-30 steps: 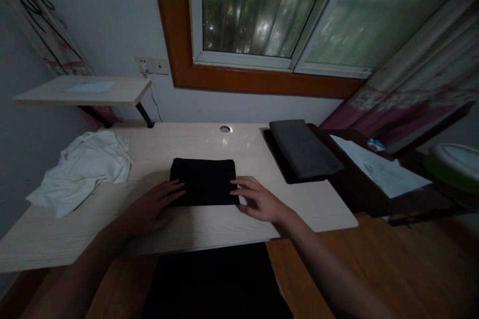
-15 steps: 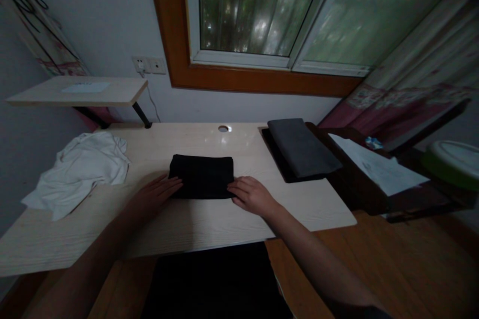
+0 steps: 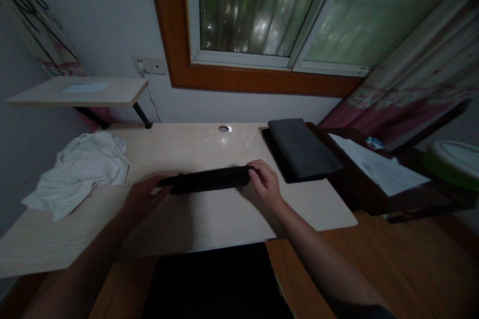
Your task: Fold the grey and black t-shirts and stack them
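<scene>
A folded piece of black cloth (image 3: 209, 180) is held up above the pale wooden desk (image 3: 209, 224), seen nearly edge-on as a long narrow strip. My left hand (image 3: 144, 197) pinches its left end between thumb and fingers. At the other end, my right hand (image 3: 264, 179) grips the upper corner, thumb on the near side. The cloth's exact kind cannot be made out. Its shadow and that of my right hand fall on the desk top.
A crumpled white cloth (image 3: 84, 167) lies on the desk's left. On the right sit folded dark grey cloths (image 3: 303, 147). Behind stands a small raised shelf (image 3: 123, 92). Beyond the right edge are a dark chair (image 3: 359, 189) and a white paper (image 3: 377, 167).
Both hands have gone from resting flat on the black cloth's ends to gripping it. The cloth has come up off the desk and tipped edge-on.
</scene>
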Demonstrator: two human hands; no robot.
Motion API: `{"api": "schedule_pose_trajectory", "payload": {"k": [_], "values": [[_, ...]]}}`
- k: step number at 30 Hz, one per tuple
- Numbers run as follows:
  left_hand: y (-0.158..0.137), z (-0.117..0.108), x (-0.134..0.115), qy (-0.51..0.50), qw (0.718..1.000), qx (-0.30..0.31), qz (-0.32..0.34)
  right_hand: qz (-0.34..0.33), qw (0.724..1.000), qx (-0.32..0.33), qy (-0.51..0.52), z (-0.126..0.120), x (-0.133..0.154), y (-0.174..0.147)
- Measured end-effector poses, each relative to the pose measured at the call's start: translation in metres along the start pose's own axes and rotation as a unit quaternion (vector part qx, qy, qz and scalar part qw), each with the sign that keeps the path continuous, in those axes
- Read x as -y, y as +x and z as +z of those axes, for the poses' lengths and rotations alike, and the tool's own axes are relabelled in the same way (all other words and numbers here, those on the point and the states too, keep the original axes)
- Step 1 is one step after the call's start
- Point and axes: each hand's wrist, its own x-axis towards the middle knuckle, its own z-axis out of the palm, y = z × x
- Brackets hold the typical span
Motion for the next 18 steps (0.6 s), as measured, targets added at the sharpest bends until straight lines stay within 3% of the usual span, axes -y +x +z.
{"api": "schedule_pose_trajectory", "payload": {"k": [3, 6, 9, 11, 14, 16, 18], "values": [[0.01, 0.0, -0.021, -0.086, 0.993, -0.022, -0.079, 0.095, 0.994, -0.048, 0.032, 0.006, 0.003, 0.014], [0.025, 0.005, -0.03, -0.19, 0.972, -0.015, -0.139, 0.163, 0.984, -0.033, 0.059, 0.018, -0.011, 0.024], [0.04, 0.016, -0.021, -0.217, 0.958, 0.003, -0.185, 0.183, 0.982, -0.007, 0.033, 0.034, -0.037, 0.028], [0.047, 0.026, -0.009, -0.193, 0.96, -0.019, -0.2, 0.188, 0.982, -0.001, 0.0, 0.044, -0.053, 0.029], [0.053, 0.037, 0.006, -0.12, 0.972, -0.084, -0.182, 0.154, 0.985, -0.01, -0.079, 0.05, -0.067, 0.032], [0.055, 0.041, 0.006, -0.043, 0.985, -0.117, -0.119, 0.106, 0.984, -0.006, -0.146, 0.052, -0.065, 0.034], [0.057, 0.046, -0.004, 0.04, 0.994, -0.1, -0.026, 0.064, 0.975, 0.026, -0.211, 0.056, -0.054, 0.035]]}}
